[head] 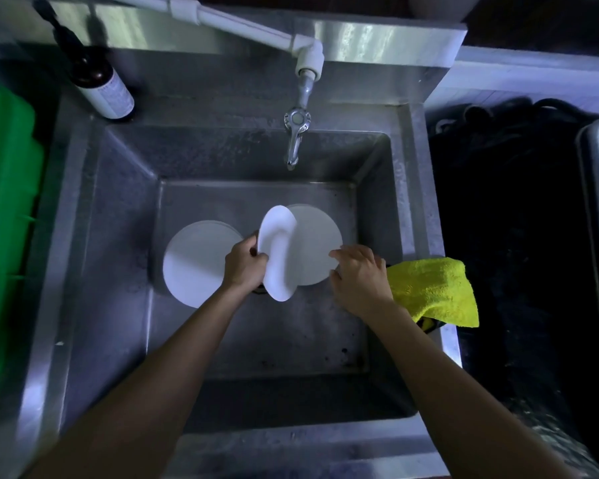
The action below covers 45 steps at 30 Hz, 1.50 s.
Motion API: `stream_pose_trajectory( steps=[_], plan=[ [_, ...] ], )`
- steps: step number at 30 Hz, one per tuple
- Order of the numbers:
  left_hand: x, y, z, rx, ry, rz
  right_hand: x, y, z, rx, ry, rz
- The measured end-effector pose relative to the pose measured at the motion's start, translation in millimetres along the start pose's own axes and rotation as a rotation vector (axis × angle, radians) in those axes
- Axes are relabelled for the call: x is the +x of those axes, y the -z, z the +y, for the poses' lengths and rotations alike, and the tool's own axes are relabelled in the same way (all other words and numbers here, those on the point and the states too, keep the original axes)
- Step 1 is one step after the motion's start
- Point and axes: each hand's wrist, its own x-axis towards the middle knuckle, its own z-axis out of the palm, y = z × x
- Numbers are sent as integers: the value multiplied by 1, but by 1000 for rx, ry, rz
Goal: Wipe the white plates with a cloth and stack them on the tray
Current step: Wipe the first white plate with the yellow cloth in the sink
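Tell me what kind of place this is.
Likely a dishwashing station in a commercial or back kitchen: a deep steel sink with a tap over it, white plates in the basin, and a soap bottle on the ledge.

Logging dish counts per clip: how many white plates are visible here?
3. One plate lying flat at the sink's left, one tilted plate gripped by the left hand, one behind it on the right. More may be stacked beneath.

Three plain white plates (201, 261) sit at centre in the dull grey steel sink (118, 209). A bright yellow cloth (436, 288) lies at three o'clock, a green crate (4, 188) at nine, a dark brown bottle (101, 81) with a pale label at eleven.
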Motion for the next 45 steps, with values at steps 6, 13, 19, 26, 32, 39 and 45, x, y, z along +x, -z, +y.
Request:
stream_pose_trajectory(
  steps=[6,13,19,26,32,39,45],
  plan=[
    [-31,6,17,-130,81,-34,-31,14,16,-128,-63,95],
    [-60,-3,39,-337,108,-71,-68,26,57,-210,-259,93],
    [-78,-13,59,-389,120,-76,-86,29,80,-155,-345,23],
    [-95,-19,74,-480,131,-59,-91,35,92,-206,-283,185],
    [-106,-17,76,-524,139,-63,-98,48,100,52,-205,360],
    [-120,-12,78,-538,119,-66,-104,72,72,450,23,559],
    [-135,-6,86,-603,77,-94,-101,82,17,528,248,434]
  ],
)
